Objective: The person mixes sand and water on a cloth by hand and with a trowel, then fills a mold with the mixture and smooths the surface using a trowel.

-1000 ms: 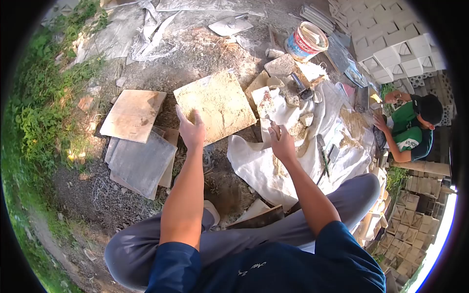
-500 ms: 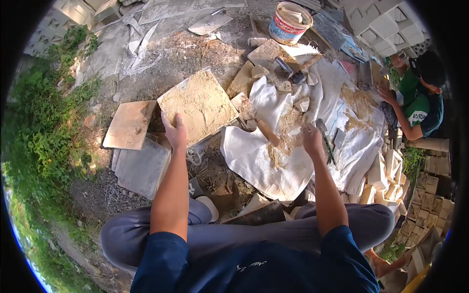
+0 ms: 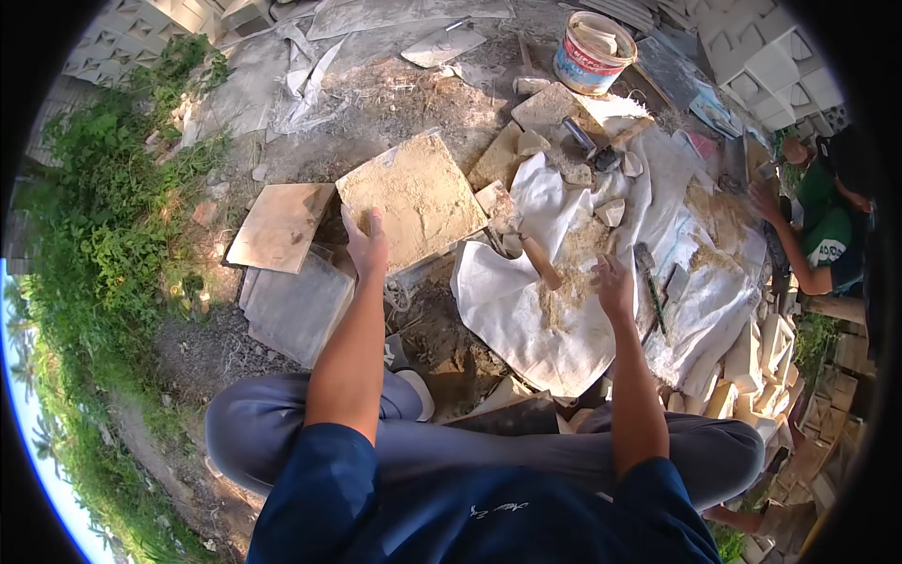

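Observation:
My left hand (image 3: 367, 246) grips the lower left edge of a square stone slab (image 3: 413, 202), its thumb on top. Yellowish, rough, sandy material covers the slab's upper face. My right hand (image 3: 614, 288) is over a white cloth sheet (image 3: 554, 348), fingers apart and nothing visible in them. Just right of it lies a brush (image 3: 650, 282) with a dark head and a thin green handle. A wooden handle-like piece (image 3: 541, 262) rests on the cloth between the slab and my right hand. Sandy crumbs (image 3: 584, 246) are scattered around it.
Flat tiles (image 3: 282, 226) are stacked left of the slab. Beyond the cloth are a hammer (image 3: 580, 137), stone pieces and a paint bucket (image 3: 595, 54). A co-worker (image 3: 827, 216) sits at the right, near piled pale blocks (image 3: 747, 367). Plants (image 3: 113, 207) grow at the left.
The view has shifted, so the scene appears farther right. My right hand's fingers have spread, and it sits slightly farther from the brush. My left hand keeps its grip on the slab.

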Motion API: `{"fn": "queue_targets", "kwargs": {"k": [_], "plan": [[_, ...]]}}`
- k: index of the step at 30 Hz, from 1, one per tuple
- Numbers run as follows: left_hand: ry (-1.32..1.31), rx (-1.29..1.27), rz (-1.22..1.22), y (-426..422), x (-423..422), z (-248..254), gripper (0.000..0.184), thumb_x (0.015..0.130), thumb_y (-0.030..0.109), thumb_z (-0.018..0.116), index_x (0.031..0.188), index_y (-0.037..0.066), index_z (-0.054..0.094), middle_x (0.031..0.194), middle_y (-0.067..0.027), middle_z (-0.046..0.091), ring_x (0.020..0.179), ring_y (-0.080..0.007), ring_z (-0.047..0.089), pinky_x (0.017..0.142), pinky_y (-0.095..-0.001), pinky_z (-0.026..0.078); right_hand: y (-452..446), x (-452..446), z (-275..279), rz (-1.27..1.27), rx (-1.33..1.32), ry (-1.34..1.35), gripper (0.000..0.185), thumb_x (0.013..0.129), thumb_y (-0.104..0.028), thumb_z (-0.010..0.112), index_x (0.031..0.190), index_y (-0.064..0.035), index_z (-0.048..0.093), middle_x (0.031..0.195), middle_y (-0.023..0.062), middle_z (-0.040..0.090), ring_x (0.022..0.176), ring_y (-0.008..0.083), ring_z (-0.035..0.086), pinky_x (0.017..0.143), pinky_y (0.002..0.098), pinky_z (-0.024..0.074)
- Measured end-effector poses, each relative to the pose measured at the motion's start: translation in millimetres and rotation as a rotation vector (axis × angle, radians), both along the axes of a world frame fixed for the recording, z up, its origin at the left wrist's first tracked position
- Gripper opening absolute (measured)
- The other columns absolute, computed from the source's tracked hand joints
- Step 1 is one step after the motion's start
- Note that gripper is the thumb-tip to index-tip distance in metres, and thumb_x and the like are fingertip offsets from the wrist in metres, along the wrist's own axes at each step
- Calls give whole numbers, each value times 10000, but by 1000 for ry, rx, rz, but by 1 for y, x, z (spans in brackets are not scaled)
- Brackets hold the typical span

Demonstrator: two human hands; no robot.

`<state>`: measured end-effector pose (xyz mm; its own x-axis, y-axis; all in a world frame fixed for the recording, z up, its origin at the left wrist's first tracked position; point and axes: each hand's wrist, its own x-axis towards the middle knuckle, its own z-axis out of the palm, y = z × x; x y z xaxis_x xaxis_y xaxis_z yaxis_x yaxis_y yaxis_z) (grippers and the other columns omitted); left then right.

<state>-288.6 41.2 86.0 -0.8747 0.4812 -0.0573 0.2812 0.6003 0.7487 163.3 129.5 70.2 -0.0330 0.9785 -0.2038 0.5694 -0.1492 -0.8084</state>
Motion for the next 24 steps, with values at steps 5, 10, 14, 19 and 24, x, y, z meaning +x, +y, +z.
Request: {"fn": "queue_targets", "kwargs": {"k": [5, 10, 14, 19, 24], "plan": [[-18, -19, 11, 2, 7, 12, 823, 953, 481, 636, 1602, 160, 244, 1240, -341, 639, 1131, -493, 631, 967, -523, 498, 5, -40, 15, 66, -39, 0, 308, 1035, -230, 576, 1202, 10, 672, 914, 166, 742, 736, 212, 737, 679, 353, 542], [-19, -80, 3, 6, 4, 10, 819, 956, 444, 640, 1595, 131, 233, 1191, -354, 651, 1079, -506, 650, 941, -530, 516, 37, -58, -23, 229, 104, 34, 284, 1018, -194, 597, 1219, -5, 665, 934, 135, 738, 791, 210, 721, 695, 326, 554], [10, -108, -6, 9, 7, 12, 839, 950, 410, 662, 1590, 104, 215, 1216, -347, 643, 1097, -505, 642, 952, -533, 517, 111, -83, -9, 137, 373, -256, 303, 960, -171, 646, 1238, -54, 663, 1055, 170, 711, 980, 356, 685, 869, 404, 539], [-34, -78, 11, 13, 8, 21, 840, 945, 361, 683, 1593, 113, 210, 1210, -322, 658, 1108, -478, 652, 937, -518, 530, 217, -124, 2, 229, 471, -486, 509, 948, -285, 643, 1410, -104, 527, 1353, 192, 568, 1253, 396, 535, 1036, 489, 457], [-21, 53, -19, 12, 3, 10, 850, 927, 290, 703, 1581, 46, 218, 1227, -303, 660, 1137, -426, 664, 942, -464, 536, 280, -143, -30, 308, 309, -634, 518, 947, -308, 619, 1398, -76, 516, 1342, 231, 592, 1234, 418, 579, 1016, 507, 480]]}}
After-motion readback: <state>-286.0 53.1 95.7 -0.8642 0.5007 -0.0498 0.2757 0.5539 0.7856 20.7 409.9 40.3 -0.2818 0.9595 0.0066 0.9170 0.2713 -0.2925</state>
